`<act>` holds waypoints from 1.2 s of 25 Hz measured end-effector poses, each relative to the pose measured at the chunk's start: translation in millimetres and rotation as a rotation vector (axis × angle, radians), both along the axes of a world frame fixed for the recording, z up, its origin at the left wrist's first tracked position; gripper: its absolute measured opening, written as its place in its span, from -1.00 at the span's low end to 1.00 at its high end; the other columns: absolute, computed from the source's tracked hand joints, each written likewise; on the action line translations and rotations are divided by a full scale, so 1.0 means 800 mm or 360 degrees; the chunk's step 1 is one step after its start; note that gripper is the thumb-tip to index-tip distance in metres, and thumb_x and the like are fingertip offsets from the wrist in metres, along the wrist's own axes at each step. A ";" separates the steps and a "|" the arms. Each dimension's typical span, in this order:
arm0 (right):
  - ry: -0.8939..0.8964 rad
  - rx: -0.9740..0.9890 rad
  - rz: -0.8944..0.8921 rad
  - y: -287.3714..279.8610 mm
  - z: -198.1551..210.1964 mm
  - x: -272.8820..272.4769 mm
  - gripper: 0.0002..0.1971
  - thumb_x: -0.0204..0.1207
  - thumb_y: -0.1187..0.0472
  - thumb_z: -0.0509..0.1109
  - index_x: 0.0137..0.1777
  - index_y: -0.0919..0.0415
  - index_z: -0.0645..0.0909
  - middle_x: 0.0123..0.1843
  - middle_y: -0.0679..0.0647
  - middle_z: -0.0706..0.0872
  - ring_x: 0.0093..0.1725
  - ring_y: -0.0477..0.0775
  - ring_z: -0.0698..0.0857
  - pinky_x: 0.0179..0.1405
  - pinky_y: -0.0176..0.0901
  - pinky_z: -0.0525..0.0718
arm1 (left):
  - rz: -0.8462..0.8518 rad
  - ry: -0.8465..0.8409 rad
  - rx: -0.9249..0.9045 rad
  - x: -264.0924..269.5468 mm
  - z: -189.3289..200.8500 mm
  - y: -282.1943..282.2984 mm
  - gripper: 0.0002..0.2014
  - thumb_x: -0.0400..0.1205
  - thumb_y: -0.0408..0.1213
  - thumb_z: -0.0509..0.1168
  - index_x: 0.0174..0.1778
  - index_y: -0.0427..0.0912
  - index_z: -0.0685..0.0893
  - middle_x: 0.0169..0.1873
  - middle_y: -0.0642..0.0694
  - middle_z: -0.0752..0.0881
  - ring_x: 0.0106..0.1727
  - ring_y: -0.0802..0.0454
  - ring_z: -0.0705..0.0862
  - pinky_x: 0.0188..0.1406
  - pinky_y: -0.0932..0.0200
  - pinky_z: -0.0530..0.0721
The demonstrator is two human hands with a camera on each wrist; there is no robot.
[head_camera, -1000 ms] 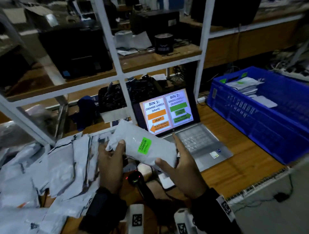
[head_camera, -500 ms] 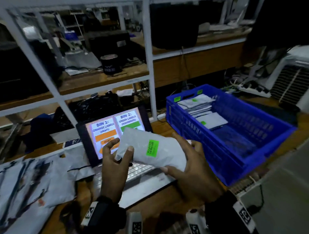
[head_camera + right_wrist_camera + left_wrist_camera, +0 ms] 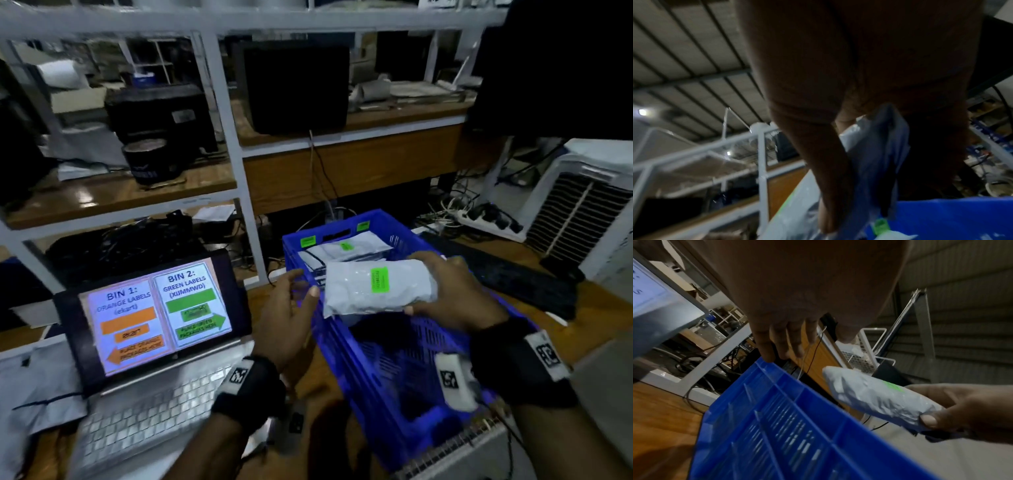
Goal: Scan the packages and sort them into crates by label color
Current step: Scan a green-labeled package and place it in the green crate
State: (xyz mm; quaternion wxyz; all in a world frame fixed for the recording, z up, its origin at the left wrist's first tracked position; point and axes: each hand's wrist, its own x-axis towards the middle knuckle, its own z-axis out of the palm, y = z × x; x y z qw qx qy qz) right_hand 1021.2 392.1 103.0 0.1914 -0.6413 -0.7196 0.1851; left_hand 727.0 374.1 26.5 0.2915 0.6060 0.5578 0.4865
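The right hand [image 3: 455, 298] grips a grey package [image 3: 378, 289] by its right end, thumb under and fingers over, above the blue crate [image 3: 383, 363]. The left hand [image 3: 287, 315] hangs relaxed and empty just beside the package's left edge, apart from it. The package looks light, soft and crinkly, probably slick plastic, so pinching across a padded end seems safest. Its green label [image 3: 379, 280] faces up. Farther in, more green-labelled packages [image 3: 346, 251] lie in the crate. Left stands a laptop [image 3: 154, 315].
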 end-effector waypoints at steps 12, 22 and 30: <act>-0.0370 -0.0397 0.0296 0.221 -0.175 -0.003 0.04 0.19 -0.06 0.63 0.74 -0.13 0.30 0.49 0.34 0.57 0.49 0.36 0.53 0.43 -0.01 0.57 | -0.0008 0.0793 -0.0399 0.028 -0.073 0.133 -0.24 0.69 0.02 -0.11 0.89 0.06 -0.04 0.82 -0.01 -0.42 0.83 0.02 -0.44 0.83 -0.19 -0.15; -0.0245 -0.0442 0.0225 0.221 -0.188 -0.013 0.25 0.17 0.02 0.60 0.83 -0.21 -0.06 0.72 0.23 0.21 0.71 0.35 0.25 0.55 0.26 0.48 | 0.0042 0.1056 -0.0753 0.046 -0.036 0.129 -0.26 0.83 -0.16 0.09 0.89 0.03 -0.13 0.81 -0.01 -0.46 0.85 -0.12 -0.38 0.81 -0.34 -0.10; -0.0156 -0.0396 0.0090 0.225 -0.175 -0.016 0.09 0.22 0.02 0.51 0.78 -0.30 0.09 0.60 0.23 0.39 0.55 0.42 0.41 0.47 0.23 0.52 | 0.0147 0.1084 -0.0779 0.059 -0.025 0.120 -0.25 0.81 -0.19 0.10 0.89 0.05 -0.11 0.83 0.03 -0.41 0.86 -0.15 -0.33 0.79 -0.36 -0.11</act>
